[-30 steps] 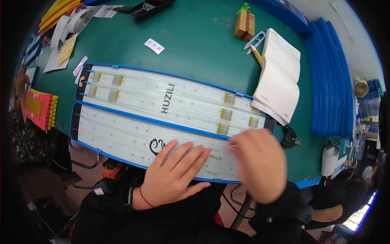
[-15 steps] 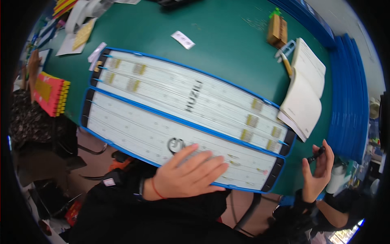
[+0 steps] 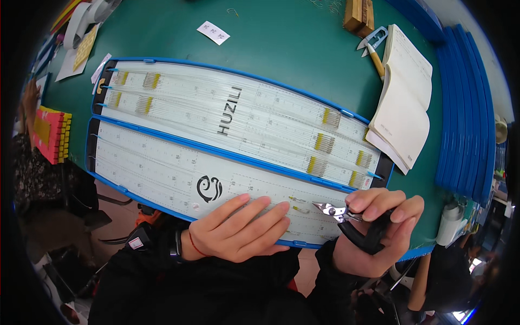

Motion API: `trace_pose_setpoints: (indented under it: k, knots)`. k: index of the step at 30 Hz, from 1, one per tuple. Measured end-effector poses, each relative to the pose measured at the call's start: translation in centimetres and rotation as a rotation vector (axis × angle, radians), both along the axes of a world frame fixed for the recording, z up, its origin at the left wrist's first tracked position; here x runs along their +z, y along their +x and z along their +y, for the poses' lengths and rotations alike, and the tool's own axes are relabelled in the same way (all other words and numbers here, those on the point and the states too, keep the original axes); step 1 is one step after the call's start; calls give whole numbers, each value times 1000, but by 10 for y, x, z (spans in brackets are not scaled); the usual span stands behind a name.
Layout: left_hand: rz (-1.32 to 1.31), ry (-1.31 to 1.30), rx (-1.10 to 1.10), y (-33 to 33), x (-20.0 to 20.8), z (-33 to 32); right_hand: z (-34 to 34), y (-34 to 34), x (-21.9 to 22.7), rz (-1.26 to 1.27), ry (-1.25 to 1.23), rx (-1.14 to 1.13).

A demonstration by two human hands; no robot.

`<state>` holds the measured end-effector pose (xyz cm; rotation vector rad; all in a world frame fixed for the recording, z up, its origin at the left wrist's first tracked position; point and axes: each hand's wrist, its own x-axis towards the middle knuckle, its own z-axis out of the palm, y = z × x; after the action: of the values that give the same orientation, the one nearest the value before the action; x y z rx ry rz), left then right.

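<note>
Cutters (image 3: 353,235) newly over blue case (image 3: 146,157)

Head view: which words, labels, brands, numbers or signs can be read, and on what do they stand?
Wording is described, not copied.
Blue-edged case, upper panel: large black capitals, clear.
Lower panel: round black emblem.
Both panels: scale figures, mostly too small to read.
White slip: small dark print, upside down.
Open notebook: print too small.
White label near left sleeve: too small.
</note>
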<state>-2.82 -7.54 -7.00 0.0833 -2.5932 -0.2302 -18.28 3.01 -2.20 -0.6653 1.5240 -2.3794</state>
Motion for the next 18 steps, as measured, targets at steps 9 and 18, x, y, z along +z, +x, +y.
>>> trace_pose_setpoints:
  k: [9, 18]
  knots:
    - [-105, -40, 65, -1, 2, 4, 0, 3, -4, 69, 138, -30]
    - [-95, -8, 64, 0, 2, 6, 1, 5, -3, 29, 116, -74]
